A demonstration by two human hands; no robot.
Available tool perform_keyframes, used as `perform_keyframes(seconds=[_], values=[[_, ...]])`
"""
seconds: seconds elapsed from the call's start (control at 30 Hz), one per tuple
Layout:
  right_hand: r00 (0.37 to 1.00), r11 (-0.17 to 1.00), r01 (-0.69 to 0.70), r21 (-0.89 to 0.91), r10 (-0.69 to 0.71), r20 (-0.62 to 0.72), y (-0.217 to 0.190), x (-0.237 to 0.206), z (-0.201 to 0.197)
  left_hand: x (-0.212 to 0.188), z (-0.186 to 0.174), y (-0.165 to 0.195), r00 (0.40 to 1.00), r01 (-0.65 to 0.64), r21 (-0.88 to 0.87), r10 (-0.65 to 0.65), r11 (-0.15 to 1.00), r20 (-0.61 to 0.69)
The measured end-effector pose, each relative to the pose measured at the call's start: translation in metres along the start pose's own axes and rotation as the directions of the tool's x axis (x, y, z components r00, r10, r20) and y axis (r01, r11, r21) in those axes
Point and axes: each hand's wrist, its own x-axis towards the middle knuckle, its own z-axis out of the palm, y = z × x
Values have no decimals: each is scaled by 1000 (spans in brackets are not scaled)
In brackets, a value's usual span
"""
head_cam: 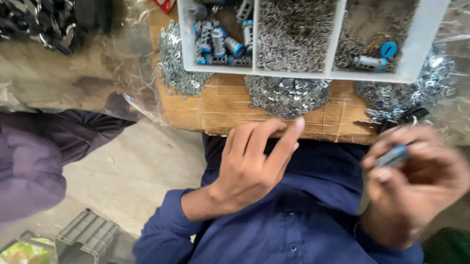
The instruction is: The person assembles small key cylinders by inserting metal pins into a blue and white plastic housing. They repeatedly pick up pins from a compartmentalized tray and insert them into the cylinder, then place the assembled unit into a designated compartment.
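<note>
The right hand point(417, 176) gripped a small blue-and-silver cylindrical metal part point(393, 155) between thumb and fingers; motion blur made its exact shape uncertain. The left hand point(255, 160) was open and empty, fingers extended near a heap of small silver metal pieces point(288, 95) on the cardboard-covered surface point(220, 107). A white plastic compartment tray point(292, 72) sat beyond.
</note>
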Motion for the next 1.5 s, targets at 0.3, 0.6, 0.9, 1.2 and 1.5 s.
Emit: perform_keyframes(seconds=[0.3,0.6,0.9,1.2,1.5], values=[[927,946,-322,-39,323,191,11,-26,24,-2,6,-21,989,-138,-55,140,989,39],[903,932,-358,-61,362,230,24,-19,48,-22,-34,-36,969,180,-236,-214,955,-124],[899,933,-353,-66,358,251,28,-19,56,-6,-20,-28,983,-3,-521,-94,854,-160],[912,945,-281,-169,318,259,29,-15,51,-2,-13,-20,989,66,-626,-132,777,-60],[805,912,-43,-408,273,527,21,0,60,-18,-32,-30,742,658,-747,-252,97,621]])
